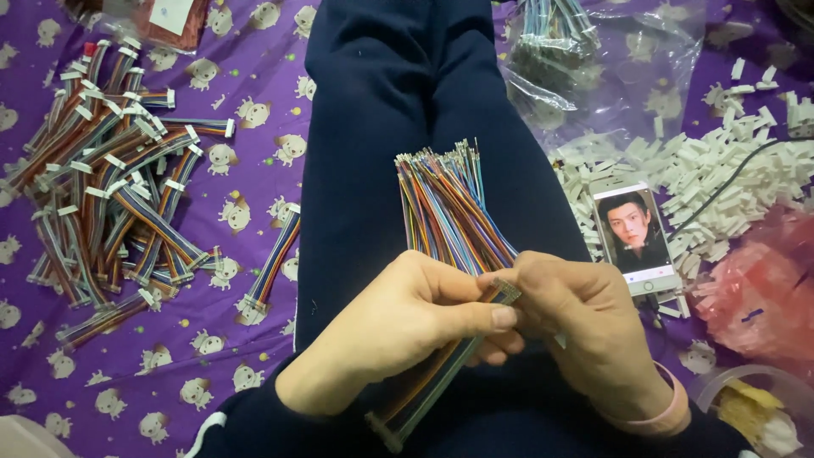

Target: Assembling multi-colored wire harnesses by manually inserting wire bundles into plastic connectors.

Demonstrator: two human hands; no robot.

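Observation:
Both of my hands meet over my lap in the middle of the head view. My left hand (398, 331) pinches a bundle of thin multicoloured wires (445, 203) whose metal-tipped ends fan upward over my dark trouser leg (381, 110). My right hand (593, 326) grips the same bundle from the right, fingertips at a small metal-tipped wire end beside my left thumb. A flat multicoloured ribbon cable (415, 394) runs down from under my hands toward the bottom edge.
A heap of finished multicoloured cables with white connectors (110, 187) lies left on the purple patterned cloth (229, 339). Loose white plastic connectors (712, 178) are piled at right around a smartphone (636, 237). A clear bag of wires (585, 59) sits top right, a red bag (763, 297) at right.

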